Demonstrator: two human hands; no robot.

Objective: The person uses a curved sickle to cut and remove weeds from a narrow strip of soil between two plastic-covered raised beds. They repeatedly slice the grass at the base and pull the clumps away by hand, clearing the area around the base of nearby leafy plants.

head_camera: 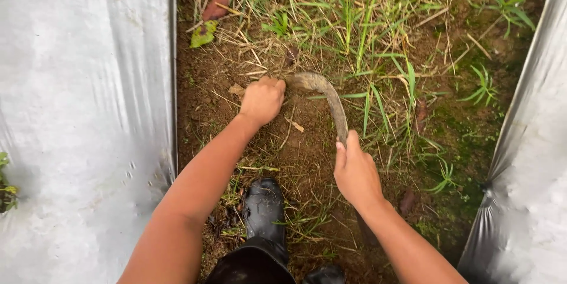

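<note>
My right hand (356,171) grips the handle end of a curved, rusty sickle (328,96). Its blade arcs up and to the left over bare brown soil. My left hand (261,99) is closed in a fist right beside the blade's tip, pressed down at the base of dry grass stems; what it holds is hidden under the fingers. Green and dry grass (354,18) grows thick just beyond both hands. My black rubber boot (264,207) stands on the soil between my forearms.
Silver plastic mulch sheets line the furrow on the left (82,112) and on the right (525,171). A green fallen leaf (202,34) and a reddish leaf (216,7) lie by the left sheet. A small plant (6,183) pokes up at the far left.
</note>
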